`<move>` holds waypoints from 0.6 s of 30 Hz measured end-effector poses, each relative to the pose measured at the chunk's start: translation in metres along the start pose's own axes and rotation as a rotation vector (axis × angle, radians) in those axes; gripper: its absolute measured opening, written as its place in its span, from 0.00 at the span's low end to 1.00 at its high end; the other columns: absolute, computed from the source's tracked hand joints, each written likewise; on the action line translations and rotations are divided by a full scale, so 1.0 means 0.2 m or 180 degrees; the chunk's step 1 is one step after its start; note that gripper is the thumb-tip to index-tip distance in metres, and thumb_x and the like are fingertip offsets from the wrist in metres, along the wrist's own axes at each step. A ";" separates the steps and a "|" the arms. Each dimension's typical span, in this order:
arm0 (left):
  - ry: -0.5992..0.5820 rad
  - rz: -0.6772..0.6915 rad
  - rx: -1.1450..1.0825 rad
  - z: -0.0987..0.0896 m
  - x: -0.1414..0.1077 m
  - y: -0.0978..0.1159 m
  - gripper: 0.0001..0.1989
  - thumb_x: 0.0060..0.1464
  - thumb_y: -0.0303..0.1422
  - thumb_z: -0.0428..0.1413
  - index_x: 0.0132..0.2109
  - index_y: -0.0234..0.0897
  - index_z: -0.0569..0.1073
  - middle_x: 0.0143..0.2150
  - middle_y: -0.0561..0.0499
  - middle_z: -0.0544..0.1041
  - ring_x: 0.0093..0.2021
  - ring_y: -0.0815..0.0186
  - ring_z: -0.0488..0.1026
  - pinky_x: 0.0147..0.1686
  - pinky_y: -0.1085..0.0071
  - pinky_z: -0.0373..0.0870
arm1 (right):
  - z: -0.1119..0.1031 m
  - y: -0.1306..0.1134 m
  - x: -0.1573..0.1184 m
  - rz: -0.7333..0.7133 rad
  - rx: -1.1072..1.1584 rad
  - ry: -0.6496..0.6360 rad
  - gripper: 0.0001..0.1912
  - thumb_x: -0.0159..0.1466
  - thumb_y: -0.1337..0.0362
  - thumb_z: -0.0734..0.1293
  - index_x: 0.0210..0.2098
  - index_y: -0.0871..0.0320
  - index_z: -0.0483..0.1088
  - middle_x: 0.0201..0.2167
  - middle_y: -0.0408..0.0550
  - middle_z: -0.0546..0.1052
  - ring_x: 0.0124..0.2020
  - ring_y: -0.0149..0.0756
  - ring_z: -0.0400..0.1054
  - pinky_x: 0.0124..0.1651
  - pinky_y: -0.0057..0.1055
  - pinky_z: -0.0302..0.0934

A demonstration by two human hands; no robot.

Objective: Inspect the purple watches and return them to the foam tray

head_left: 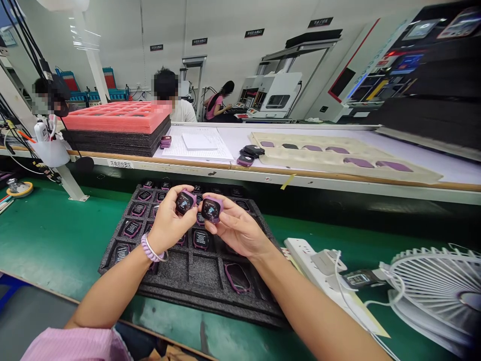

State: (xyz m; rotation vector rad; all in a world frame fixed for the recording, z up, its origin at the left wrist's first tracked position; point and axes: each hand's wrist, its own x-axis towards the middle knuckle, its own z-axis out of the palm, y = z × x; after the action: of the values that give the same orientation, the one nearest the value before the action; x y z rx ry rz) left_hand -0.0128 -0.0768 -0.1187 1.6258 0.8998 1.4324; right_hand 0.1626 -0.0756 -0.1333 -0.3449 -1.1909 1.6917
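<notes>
My left hand grips a purple-framed smartwatch body without a strap, its dark screen lit with a small pale graphic. Close beside it, my right hand pinches a second purple smartwatch body that shows a similar picture. Both are held side by side above a black foam tray. Several more watch bodies, such as one at the left and one in the middle, lie in the tray's compartments with white text on their screens. A purple frame sits in a front compartment.
On the shelf behind stand stacked foam trays with a red one on top, papers, loose watches and a pale tray of purple pieces. A power strip and a white fan are at the right. People sit beyond the shelf.
</notes>
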 end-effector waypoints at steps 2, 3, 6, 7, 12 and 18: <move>-0.0010 0.0000 -0.0012 0.00 0.00 0.00 0.20 0.50 0.31 0.58 0.52 0.36 0.68 0.40 0.50 0.72 0.36 0.69 0.69 0.36 0.76 0.68 | 0.00 0.00 0.00 0.0015 -0.0001 0.0007 0.22 0.57 0.57 0.81 0.49 0.50 0.78 0.41 0.47 0.74 0.28 0.31 0.65 0.32 0.28 0.61; -0.0025 0.0012 0.0009 0.00 0.00 0.00 0.20 0.50 0.31 0.58 0.52 0.36 0.68 0.40 0.50 0.72 0.36 0.70 0.69 0.36 0.76 0.67 | 0.00 0.00 0.00 0.0027 0.0008 0.0004 0.22 0.57 0.57 0.81 0.49 0.51 0.78 0.40 0.46 0.74 0.27 0.31 0.65 0.32 0.27 0.61; -0.0024 -0.0031 0.0073 0.00 0.00 -0.01 0.19 0.51 0.30 0.58 0.51 0.35 0.70 0.41 0.50 0.72 0.36 0.71 0.68 0.36 0.77 0.67 | 0.00 0.00 0.01 0.0088 0.0053 0.0042 0.22 0.56 0.58 0.82 0.48 0.52 0.78 0.39 0.46 0.74 0.27 0.30 0.65 0.31 0.26 0.61; 0.0027 -0.0098 0.0047 0.00 0.00 -0.02 0.19 0.51 0.30 0.59 0.51 0.35 0.70 0.41 0.50 0.72 0.36 0.71 0.68 0.37 0.78 0.67 | -0.01 0.01 0.01 0.0122 0.0068 0.0096 0.23 0.56 0.59 0.82 0.48 0.53 0.78 0.38 0.46 0.74 0.28 0.31 0.65 0.32 0.26 0.62; 0.0155 -0.1130 -0.0643 -0.01 0.04 -0.04 0.24 0.54 0.31 0.60 0.57 0.34 0.65 0.39 0.50 0.71 0.24 0.76 0.64 0.23 0.80 0.62 | -0.06 0.03 0.05 0.0487 0.0242 0.0580 0.23 0.56 0.60 0.81 0.49 0.57 0.76 0.39 0.50 0.77 0.33 0.38 0.71 0.37 0.30 0.66; 0.0072 -0.1579 -0.1344 -0.02 0.06 -0.03 0.17 0.64 0.34 0.50 0.57 0.33 0.66 0.36 0.48 0.72 0.21 0.73 0.69 0.20 0.79 0.66 | -0.11 0.05 0.07 0.0554 0.0262 0.0800 0.24 0.54 0.54 0.81 0.45 0.58 0.75 0.40 0.52 0.77 0.29 0.35 0.68 0.32 0.29 0.65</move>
State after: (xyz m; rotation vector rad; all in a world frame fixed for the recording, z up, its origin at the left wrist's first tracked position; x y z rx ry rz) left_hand -0.0149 -0.0621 -0.1191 0.9894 0.8651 1.1881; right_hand 0.1659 -0.0531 -0.1469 -0.6059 -0.9254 1.7803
